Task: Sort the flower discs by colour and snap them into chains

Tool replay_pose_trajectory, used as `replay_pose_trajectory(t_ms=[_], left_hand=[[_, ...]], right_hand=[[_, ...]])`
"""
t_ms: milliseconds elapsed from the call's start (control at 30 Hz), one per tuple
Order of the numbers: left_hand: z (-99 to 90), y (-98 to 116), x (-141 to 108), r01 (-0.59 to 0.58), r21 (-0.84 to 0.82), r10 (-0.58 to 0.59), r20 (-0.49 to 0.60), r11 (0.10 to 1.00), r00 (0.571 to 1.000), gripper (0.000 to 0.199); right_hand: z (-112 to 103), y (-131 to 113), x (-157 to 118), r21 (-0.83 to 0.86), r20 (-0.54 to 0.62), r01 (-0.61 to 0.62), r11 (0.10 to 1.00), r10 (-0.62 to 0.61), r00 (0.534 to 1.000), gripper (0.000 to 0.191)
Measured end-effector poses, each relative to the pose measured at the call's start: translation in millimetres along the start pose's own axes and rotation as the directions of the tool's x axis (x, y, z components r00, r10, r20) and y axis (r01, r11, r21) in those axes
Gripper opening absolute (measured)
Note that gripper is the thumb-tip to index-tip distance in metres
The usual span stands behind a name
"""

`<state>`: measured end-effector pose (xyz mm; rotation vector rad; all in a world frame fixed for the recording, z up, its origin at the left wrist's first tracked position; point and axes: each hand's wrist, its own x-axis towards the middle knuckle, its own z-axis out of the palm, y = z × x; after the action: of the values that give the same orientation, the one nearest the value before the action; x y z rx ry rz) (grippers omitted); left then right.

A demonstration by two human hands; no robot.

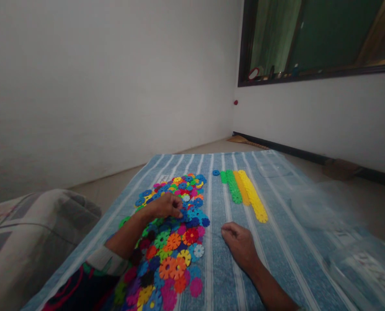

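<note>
Taking the right hand (239, 244) as the dial's centre, with twelve pointing away from the person, the pile (173, 241) of mixed notched discs spreads around nine o'clock on the striped cloth (212, 276). The left hand (168, 206) reaches over it from the person's left side, at ten, thumb and fingers drawn narrow just beside some blue discs (192, 222); the light is dim there, so I cannot tell whether one is gripped. The right hand rests loosely curled, clear of the pile; its inner side is hidden, so I cannot tell whether it holds anything. Overlapping discs lie in single-colour rows: the green row (233, 188) at twelve, the orange row (243, 190) and the yellow row (255, 198) towards one. A lone blue disc (216, 172) sits at eleven, apart from them. The step in hand looks like picking from the pile; the next move would seem to call for a light fingertip pinch that parts one disc from its overlapping neighbours without dragging them along.
</note>
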<state>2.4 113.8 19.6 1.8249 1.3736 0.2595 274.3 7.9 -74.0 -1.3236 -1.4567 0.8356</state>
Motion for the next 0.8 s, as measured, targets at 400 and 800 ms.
replay_pose_trajectory(t_ms=[400, 800], left_hand=[[37.8, 42.0, 174.3, -0.023, -0.106, -0.031, -0.482, 0.994, 0.876, 0.022], [41.8, 40.0, 232.4, 0.014, -0.019, -0.022, -0.553, 1.0, 0.833, 0.027]], right_hand=[[3.8, 1.3, 0.9, 0.002, 0.012, -0.022, 1.0, 0.022, 1.0, 0.021], [5.3, -0.7, 1.8, 0.023, 0.009, -0.054, 0.998, 0.054, 0.998, 0.018]])
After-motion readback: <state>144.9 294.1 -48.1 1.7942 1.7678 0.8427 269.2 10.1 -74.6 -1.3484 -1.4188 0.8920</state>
